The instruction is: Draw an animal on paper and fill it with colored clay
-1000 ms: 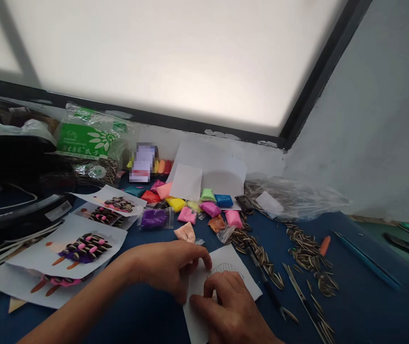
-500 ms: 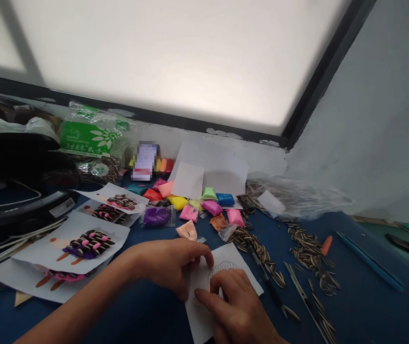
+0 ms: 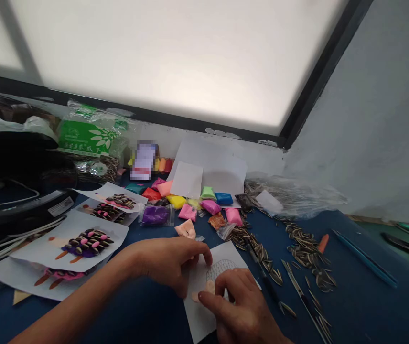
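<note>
A small white sheet of paper [image 3: 204, 325] lies on the blue tabletop with a pencilled, scale-patterned outline [image 3: 222, 268] on it. Peach clay [image 3: 209, 286] sits on the drawing, partly hidden by my fingers. My left hand [image 3: 179, 263] holds the sheet at its upper left edge, fingers curved and the thumb low beside the edge. Over the lower drawing, my right hand [image 3: 240, 301] is bent, its thumb and fingers closed at the peach clay. Just beyond my left hand is an opened peach clay packet [image 3: 186, 229].
Coloured clay packets [image 3: 209, 207] line the back near a propped phone [image 3: 143, 161]. Finished hedgehog pictures [image 3: 86, 243] overlap at left. At right are loose sunflower seeds [image 3: 301, 248], a black pen [image 3: 269, 284], a metal craft knife [image 3: 301, 296] and a blue tool [image 3: 365, 258].
My right hand has shifted slightly right and down, so more of the peach clay and the drawing shows. My left hand stays at the paper's edge.
</note>
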